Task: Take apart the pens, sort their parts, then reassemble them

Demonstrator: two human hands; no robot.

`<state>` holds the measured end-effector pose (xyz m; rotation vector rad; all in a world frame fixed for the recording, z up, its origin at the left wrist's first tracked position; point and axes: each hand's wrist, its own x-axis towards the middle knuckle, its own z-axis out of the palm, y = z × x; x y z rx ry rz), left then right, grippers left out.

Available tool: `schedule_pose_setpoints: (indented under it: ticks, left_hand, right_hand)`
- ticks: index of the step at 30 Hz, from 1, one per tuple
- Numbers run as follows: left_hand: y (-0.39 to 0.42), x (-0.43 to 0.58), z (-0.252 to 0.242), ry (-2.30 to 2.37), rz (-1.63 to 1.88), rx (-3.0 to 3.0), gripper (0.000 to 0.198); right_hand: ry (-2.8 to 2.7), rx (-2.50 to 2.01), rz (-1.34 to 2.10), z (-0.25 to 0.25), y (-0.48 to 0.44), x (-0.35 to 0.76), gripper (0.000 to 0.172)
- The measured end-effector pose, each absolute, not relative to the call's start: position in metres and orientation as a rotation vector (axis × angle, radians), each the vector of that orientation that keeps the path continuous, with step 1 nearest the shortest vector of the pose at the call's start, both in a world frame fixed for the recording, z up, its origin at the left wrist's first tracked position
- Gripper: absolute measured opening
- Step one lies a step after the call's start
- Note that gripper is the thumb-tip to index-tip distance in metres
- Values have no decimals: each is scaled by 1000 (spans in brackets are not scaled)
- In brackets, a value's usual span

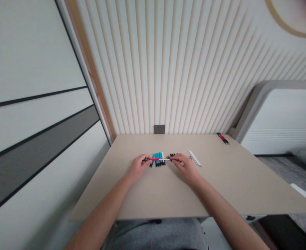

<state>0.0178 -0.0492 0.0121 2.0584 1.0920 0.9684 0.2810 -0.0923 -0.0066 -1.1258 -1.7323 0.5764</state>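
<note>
My left hand (138, 166) pinches the dark end of a red pen barrel (154, 159) above the table (147, 194). A thin white rod (164, 159) reaches from the barrel toward my right hand (185, 167), whose closed fingertips hold a small dark tip at its far end. Under and behind the barrel lie several blue-and-black pen parts (158, 155) side by side, with a white one (163, 156) at their right. Several short black pieces (173, 155) lie just behind my right fingers, partly hidden by them.
Thin white rods (195, 158) lie right of my right hand, with small metallic pieces (190, 157) beside them. Red-and-black pens (223, 138) rest at the table's back right corner. A ribbed wall with a dark socket (159, 129) stands behind the table, and a cabinet (38, 139) at the left.
</note>
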Motion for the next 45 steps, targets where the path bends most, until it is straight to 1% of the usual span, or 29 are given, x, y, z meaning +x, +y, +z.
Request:
schedule_pose_setpoints:
  ticks: [18, 25, 34, 45]
  left_hand:
    - [-50, 18, 13, 1078, 957, 2050, 22]
    - [-48, 18, 2, 1022, 940, 2051, 18]
    - [-52, 27, -1, 937, 1080, 1754, 26]
    - [-53, 36, 0, 941, 1102, 1565, 33]
  right_hand:
    - [-1789, -1142, 543, -9, -91, 281, 22]
    - [-1868, -1103, 553, -6, -95, 275, 22]
    - [-1847, -1108, 622, -10, -97, 273, 22]
    - [-2004, -1133, 574, -8, -100, 265, 31]
